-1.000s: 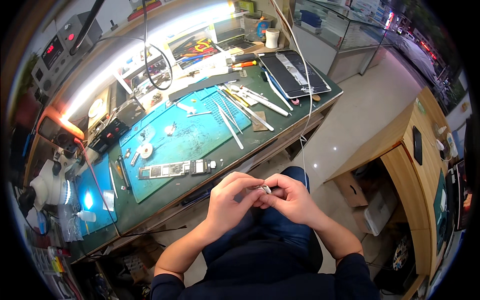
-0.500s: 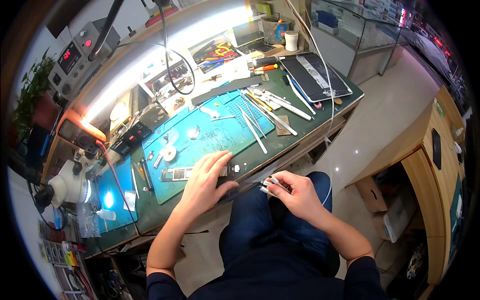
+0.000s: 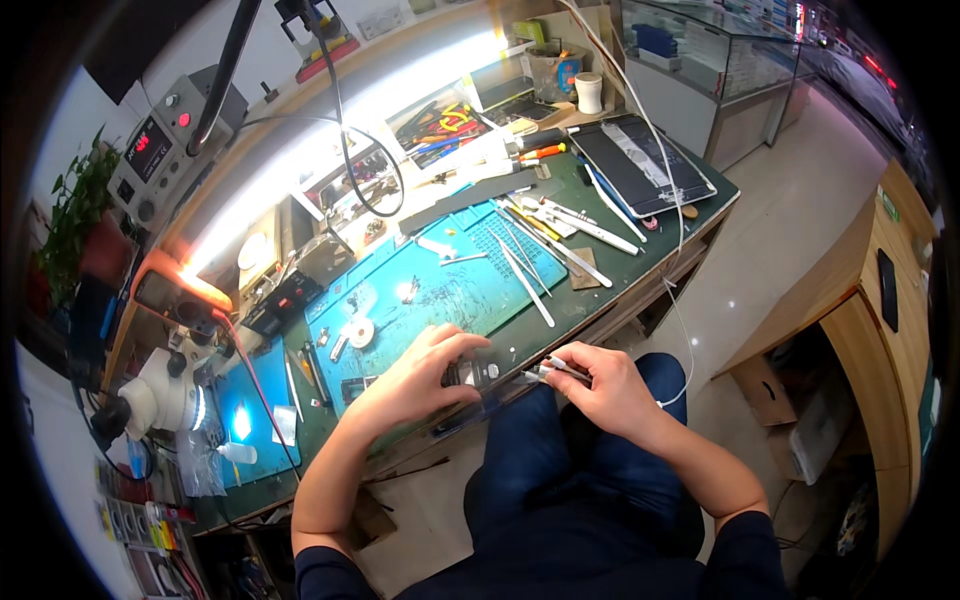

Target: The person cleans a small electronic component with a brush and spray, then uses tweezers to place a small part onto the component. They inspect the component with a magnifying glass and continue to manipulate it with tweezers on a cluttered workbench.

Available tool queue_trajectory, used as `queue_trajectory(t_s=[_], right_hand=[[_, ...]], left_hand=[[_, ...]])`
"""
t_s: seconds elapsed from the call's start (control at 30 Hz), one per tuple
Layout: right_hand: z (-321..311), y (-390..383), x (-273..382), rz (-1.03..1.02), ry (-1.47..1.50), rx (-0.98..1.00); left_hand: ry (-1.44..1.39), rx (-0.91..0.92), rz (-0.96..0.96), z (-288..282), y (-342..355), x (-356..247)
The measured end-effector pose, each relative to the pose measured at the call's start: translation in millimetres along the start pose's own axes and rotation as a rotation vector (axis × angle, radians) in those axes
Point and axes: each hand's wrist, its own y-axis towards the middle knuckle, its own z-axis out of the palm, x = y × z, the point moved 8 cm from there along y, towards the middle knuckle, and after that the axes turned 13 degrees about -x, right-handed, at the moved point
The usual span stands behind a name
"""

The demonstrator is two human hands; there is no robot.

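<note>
Head view: from where I stand, the two hands are apart. The right hand (image 3: 605, 387) pinches what look like white cable plugs (image 3: 566, 368), just off the near edge of the green surface (image 3: 574, 307). The left hand (image 3: 424, 374) has its thumb and fingers spread around one end of a circuit board (image 3: 465, 375), which lies by that near edge; I can't tell if they touch it. The plugs look light, hard and a bit slippery, so their flat sides seem the best spot to hold. The board looks thin, stiff and easy to break, so I would only hold it by its long edges.
</note>
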Motion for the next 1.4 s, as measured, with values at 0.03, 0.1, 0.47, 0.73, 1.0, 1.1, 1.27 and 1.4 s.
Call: queue_trajectory(t_s=[0.03,0.1,0.47,0.73,1.0,1.1,1.27,1.4], right_hand=[[-0.2,1.4,2.4,-0.012,0.010,0.009],[-0.8,4.9,5.5,-0.030,-0.012,0.017],[20.2,17.8,17.6,-0.194,-0.163,0.104],[22.9,25.3,24.7,-0.245,-0.111,0.093],[25.4,26.8,32.0,-0.410,-0.155,0.036],[26.8,26.0,31.6,-0.409,-0.146,0.030],[27.2,24.1,33.3,-0.406,-0.120,0.025],[27.6,23.9,34.2,-0.410,-0.117,0.022]], left_hand=[[0.046,0.021,0.055,0.6,2.4,-1.2],[0.016,0.039,0.074,1.0,6.7,1.0],[-0.226,0.229,-0.061,10.0,21.1,13.1],[-0.325,0.249,-0.184,16.7,21.2,25.3],[-0.360,0.234,-0.189,15.7,21.5,24.0],[-0.345,0.230,-0.171,14.2,22.1,21.6],[-0.357,0.246,-0.213,14.4,21.1,21.5],[-0.378,0.253,-0.225,14.5,21.1,21.3]])
